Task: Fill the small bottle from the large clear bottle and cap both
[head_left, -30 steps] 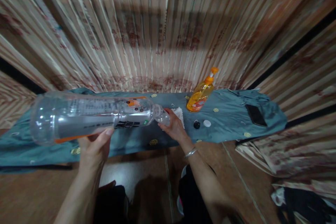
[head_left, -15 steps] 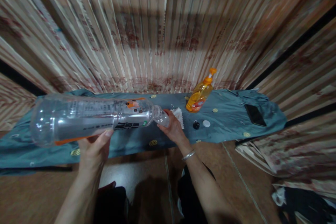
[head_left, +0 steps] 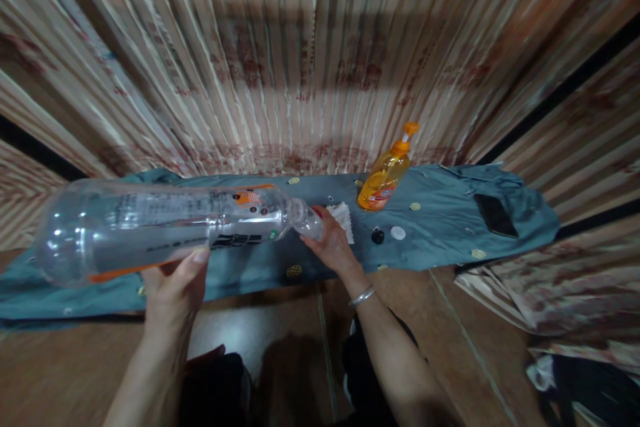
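Observation:
A large clear plastic bottle (head_left: 150, 220) with orange and black print lies sideways in the air above the cloth-covered table. My left hand (head_left: 175, 280) grips it from below, the thumb on its near side. Its neck meets the mouth of a small clear bottle (head_left: 311, 223), which my right hand (head_left: 333, 243) holds with the fingers wrapped round it. Whether anything passes between the two mouths is too small to tell. Just behind my right hand lies a white tissue (head_left: 342, 219).
An orange pump bottle (head_left: 384, 180) stands toward the back. In front of it lie a black cap (head_left: 377, 235) and a white cap (head_left: 398, 233). A dark phone (head_left: 495, 215) rests at the right on the teal cloth (head_left: 435, 233). Pleated curtains (head_left: 310, 67) hang behind.
The large bottle has shifted slightly left and closer to the camera at its base end. Both hands keep their holds. The view has turned a little, so the table items appear further right.

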Available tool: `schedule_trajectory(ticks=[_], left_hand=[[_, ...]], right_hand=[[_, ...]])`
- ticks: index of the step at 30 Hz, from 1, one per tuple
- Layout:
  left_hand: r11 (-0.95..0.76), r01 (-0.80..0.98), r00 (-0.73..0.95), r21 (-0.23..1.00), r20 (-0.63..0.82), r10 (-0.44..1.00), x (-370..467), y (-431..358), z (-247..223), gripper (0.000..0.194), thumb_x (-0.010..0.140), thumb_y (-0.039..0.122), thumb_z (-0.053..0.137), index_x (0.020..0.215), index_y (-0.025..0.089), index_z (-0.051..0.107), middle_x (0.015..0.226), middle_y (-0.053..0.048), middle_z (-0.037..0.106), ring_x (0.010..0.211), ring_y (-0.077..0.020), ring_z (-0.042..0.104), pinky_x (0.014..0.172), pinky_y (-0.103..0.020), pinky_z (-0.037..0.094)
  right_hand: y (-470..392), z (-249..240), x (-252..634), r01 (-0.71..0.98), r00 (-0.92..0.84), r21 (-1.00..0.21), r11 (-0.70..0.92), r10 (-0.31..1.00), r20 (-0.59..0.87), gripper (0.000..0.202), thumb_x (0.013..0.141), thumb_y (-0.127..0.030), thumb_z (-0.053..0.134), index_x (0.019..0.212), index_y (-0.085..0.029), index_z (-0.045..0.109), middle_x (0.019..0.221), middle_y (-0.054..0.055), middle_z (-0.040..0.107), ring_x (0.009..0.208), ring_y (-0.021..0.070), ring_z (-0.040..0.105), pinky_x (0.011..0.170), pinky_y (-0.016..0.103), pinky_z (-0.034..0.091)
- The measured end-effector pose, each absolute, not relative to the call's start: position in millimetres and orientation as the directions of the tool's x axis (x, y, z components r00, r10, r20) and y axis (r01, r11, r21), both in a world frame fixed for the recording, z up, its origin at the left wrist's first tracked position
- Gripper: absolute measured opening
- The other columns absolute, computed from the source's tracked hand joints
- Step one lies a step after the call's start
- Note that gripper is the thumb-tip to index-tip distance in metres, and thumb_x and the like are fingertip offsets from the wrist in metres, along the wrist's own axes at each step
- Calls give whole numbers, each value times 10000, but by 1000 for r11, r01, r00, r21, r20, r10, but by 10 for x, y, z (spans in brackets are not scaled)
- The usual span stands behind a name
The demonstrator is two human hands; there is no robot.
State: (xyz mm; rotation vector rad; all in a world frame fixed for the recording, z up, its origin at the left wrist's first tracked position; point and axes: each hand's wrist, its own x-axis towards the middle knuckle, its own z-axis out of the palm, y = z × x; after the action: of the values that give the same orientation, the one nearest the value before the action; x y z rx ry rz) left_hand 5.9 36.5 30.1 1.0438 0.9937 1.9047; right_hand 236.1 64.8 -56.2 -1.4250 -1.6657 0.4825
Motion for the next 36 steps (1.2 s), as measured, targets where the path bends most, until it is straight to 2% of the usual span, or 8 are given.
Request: schedule_trajectory(ticks=[6, 14, 18, 24, 30, 36], left_hand=[[-440, -230, -387, 868, 333, 860, 55, 361, 309, 702, 508, 245, 864, 1164, 326, 627, 894, 23, 734, 863, -223, 709, 919, -420, 538], [-450, -233, -376, 862, 347, 859, 86, 355, 351, 674, 511, 249, 861, 1142, 339, 640, 914, 23, 737, 905, -242, 715, 888, -419, 562], [-442, -224, -392, 868, 335, 857, 71, 349, 331, 656, 504, 253, 865, 1120, 322, 648, 868, 31, 729, 896, -223, 707, 878, -392, 562], [-461, -226, -379, 858, 359, 853, 67, 360, 324, 576, 541, 253, 843, 1087, 312, 668, 659, 60, 657, 746, -209, 696, 891, -471, 551], [-480, -242, -352, 843, 385, 853, 109, 382, 395, 598, 543, 221, 828, 1105, 332, 657, 894, 16, 722, 897, -251, 702, 893, -483, 554], [-461, -242, -358, 854, 363, 860, 103, 397, 394, 627, 527, 235, 839, 1116, 324, 644, 837, 20, 711, 826, -216, 687, 822, -422, 572]], right_hand=[[641, -570, 2376, 610, 9, -737, 292, 927, 374, 632, 707, -186, 733, 1285, -187, 476, 1244, 113, 618, 1161, 284, 595, 1021, 456, 482], [648, -585, 2380, 631, 4, -719, 292, 925, 379, 637, 717, -205, 733, 1298, -197, 472, 1266, 121, 608, 1187, 287, 586, 1035, 471, 471], [649, -580, 2383, 640, -16, -708, 298, 927, 376, 633, 722, -193, 730, 1299, -169, 472, 1259, 138, 609, 1184, 287, 587, 1033, 465, 474], [650, -620, 2386, 653, -9, -690, 312, 914, 405, 658, 720, -200, 734, 1317, -200, 455, 1274, 122, 605, 1203, 282, 583, 1052, 469, 464], [659, -606, 2387, 650, -12, -690, 319, 912, 410, 650, 725, -197, 732, 1314, -200, 457, 1273, 121, 609, 1203, 279, 586, 1049, 464, 470], [662, -601, 2391, 648, -19, -693, 318, 915, 402, 652, 728, -209, 738, 1316, -181, 457, 1272, 132, 610, 1198, 281, 586, 1051, 459, 467]])
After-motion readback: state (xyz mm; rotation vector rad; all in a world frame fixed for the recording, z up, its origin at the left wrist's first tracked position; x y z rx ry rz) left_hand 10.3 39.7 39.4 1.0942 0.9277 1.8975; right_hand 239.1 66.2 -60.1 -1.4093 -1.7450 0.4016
